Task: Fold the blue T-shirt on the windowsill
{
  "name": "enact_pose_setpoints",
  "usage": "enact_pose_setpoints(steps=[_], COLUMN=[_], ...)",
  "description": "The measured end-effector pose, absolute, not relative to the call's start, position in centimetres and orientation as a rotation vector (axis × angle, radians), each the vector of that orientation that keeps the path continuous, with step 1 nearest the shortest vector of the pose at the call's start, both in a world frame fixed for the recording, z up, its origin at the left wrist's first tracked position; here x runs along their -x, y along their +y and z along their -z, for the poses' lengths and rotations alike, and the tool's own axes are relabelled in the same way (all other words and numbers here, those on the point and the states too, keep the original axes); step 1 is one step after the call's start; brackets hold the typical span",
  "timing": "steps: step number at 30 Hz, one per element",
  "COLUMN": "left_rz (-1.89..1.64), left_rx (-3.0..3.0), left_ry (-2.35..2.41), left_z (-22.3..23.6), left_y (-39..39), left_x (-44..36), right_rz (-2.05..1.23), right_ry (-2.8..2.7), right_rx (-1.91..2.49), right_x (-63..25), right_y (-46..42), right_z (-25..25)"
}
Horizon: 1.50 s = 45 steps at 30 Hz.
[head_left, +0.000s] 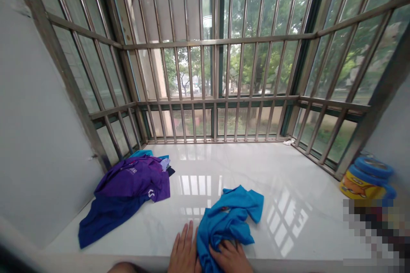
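Cloth (229, 215), blue, crumpled, on glossy ledge (205, 164)

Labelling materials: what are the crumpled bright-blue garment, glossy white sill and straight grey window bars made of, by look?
Crumpled bright-blue garment: soft matte fabric, by its loose folds; fibre unclear.
Glossy white sill: perhaps polished stone or tile, given faint veining and sharp reflections.
Straight grey window bars: probably bare metal, perhaps steel, from their bright highlights.
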<state>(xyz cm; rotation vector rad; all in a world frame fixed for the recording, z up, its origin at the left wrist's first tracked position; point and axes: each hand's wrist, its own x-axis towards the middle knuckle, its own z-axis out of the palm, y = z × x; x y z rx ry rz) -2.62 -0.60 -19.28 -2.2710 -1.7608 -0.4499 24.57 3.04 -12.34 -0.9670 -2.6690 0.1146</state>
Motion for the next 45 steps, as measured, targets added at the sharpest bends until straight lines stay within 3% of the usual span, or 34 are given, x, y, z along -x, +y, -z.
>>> enact_pose_setpoints(steps=[3,7,14,19,26,31,34,40,45], left_rz=[0.418,0.400,0.455,0.547,0.807,1.430,1.602,1.261,1.005], left_rx=[2.267,2.289,2.417,2.435,3.048,2.838,2.583,3.064,3.108], left_ry=[-1.827,-1.892,-1.758,-1.696,-1.729,-2.195,-2.237,-2.052,-2.191], left_z=[19.0,16.9,14.1,13.2,10.5,7.1,4.3,-1.9,-2.3], left_y=[-0.8,-1.8,-3.0,-2.9,-2.1,-2.1,-1.5,-1.5,-3.9], left_x=[2.3,1.1,2.0,1.9,-1.5,-2.3,-2.2,-3.6,-3.3], right_rz=[-0.254,-0.374,-0.067,-0.007,-0.381,-0.515,-0.616,-0.676,-0.528], right_ry=[-2.658,-2.322,-2.144,-2.181,-2.342,-2.326,-2.230,-2.263,-2.191], right_rx=[0.892,1.189,1.407,1.666,1.839,1.394,1.014,0.712,1.031], right_x=[-24.5,-26.3,-27.7,-27.6,-27.9,-28.8,-29.2,-30.9,-33.5], right_y=[2.8,2.5,7.3,13.5,18.3,14.4,9.3,0.5,-2.4], right_z=[11.5,9.9,3.9,2.5,0.3,-2.4,-4.9,-10.3,-11.3])
